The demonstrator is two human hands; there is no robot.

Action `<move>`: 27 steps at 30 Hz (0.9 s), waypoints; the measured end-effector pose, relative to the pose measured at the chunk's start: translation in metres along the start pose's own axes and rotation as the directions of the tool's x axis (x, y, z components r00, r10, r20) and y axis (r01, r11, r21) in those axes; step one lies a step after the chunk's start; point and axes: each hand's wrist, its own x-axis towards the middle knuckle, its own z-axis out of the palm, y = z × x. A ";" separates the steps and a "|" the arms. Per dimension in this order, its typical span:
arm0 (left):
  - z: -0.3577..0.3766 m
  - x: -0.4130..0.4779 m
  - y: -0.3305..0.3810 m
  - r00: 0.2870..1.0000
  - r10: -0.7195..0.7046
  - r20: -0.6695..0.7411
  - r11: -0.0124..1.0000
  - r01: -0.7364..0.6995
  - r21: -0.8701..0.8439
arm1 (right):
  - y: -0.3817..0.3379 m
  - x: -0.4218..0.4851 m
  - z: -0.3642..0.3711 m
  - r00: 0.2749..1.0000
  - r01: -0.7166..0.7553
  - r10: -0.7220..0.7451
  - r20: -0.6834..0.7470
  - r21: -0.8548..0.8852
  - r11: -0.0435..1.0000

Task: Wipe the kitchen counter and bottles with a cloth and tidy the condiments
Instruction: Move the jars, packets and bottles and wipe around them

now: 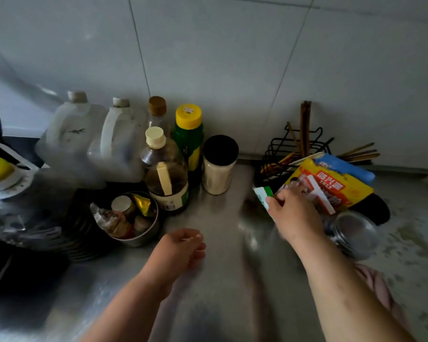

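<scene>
My right hand grips a small green and white packet next to a pile of condiment packets: a yellow bag, a blue bag and a red and white one. My left hand hovers over the steel counter, fingers loosely curled, holding nothing. Bottles stand at the back left: two white jugs, a brown-capped bottle, a dark sauce bottle, a green bottle with a yellow cap and a black-lidded jar. A pinkish cloth lies under my right forearm.
A steel bowl of small packets sits before the bottles. A black wire rack with chopsticks stands by the tiled wall. A steel lid and a black object lie right of my hand. Stacked dishes and a yellow-topped container crowd the left.
</scene>
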 end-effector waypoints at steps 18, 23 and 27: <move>0.029 0.014 -0.005 0.947 0.294 -0.126 0.892 -0.225 0.393 | 0.046 -0.014 -0.024 0.963 -0.051 0.030 -0.269 -0.073 0.996; 0.027 0.019 -0.011 0.960 0.227 -0.164 0.917 -0.155 0.367 | 0.057 -0.008 -0.021 0.994 -0.030 -0.007 -0.108 -0.328 0.944; 0.029 0.016 -0.015 0.968 0.208 -0.141 0.905 -0.136 0.402 | 0.024 -0.030 -0.005 0.999 0.050 -0.049 -0.009 0.057 0.997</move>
